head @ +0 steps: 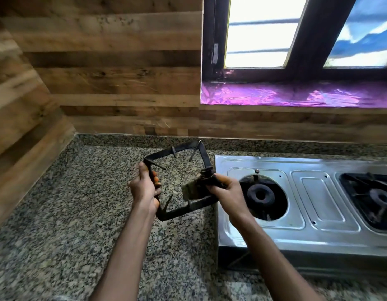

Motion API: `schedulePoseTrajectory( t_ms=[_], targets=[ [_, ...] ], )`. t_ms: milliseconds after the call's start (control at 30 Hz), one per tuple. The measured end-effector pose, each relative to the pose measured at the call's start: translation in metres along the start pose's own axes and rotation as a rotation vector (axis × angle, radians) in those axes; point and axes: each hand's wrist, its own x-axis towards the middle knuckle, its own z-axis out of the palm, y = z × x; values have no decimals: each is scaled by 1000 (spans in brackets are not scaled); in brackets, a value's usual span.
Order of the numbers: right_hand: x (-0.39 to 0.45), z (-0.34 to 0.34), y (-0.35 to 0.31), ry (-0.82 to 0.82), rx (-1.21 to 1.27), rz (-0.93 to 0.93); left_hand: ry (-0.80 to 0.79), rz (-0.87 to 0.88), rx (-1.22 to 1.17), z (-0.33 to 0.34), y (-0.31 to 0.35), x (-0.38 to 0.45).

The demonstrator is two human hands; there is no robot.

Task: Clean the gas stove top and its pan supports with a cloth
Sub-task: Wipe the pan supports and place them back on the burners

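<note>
at centre frame the left hand (144, 187) grips the stiff, heavy-looking pan support (179, 158) by its left bar, the best hold, while the right hand (224, 190) pinches a soft cloth (191, 191) round its right bar.

Speckled granite countertop (58, 213), steel gas stove (318, 205) resting on it – right side, near the wall

Dark iron against steel, speckled stone and wood grain.

I see a black pan support (184, 161) with a drab olive-grey cloth (191, 190) against it, over a tabletop (58, 213) of granite speckled grey, black and cream. The gas stove top (318, 192) is shiny silver steel; its bare left burner (261, 195) is dull black, as is the second pan support (366, 192). The wall (112, 72) shows brown wood-grain bands, the window frame (314, 40) is dark, and the sill (275, 94) wears glossy purple foil.
</note>
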Motion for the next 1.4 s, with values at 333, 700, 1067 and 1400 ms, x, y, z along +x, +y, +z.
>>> schedulePoseTrajectory(
  t_ms=[333, 700, 1067, 1400],
  targets=[
    [-20, -15, 7, 463, -100, -245, 36, -117, -130, 2, 0, 0],
    [-29, -47, 28, 435, -535, -358, -33, -111, -130, 48, -11, -12],
    [-69, -125, -1, 382, -451, -234, -196, -204, -48, 103, -36, -41],
    [-103, -178, 24, 518, -681, -119, -349, -177, 168, 154, -92, -74]
  ],
)
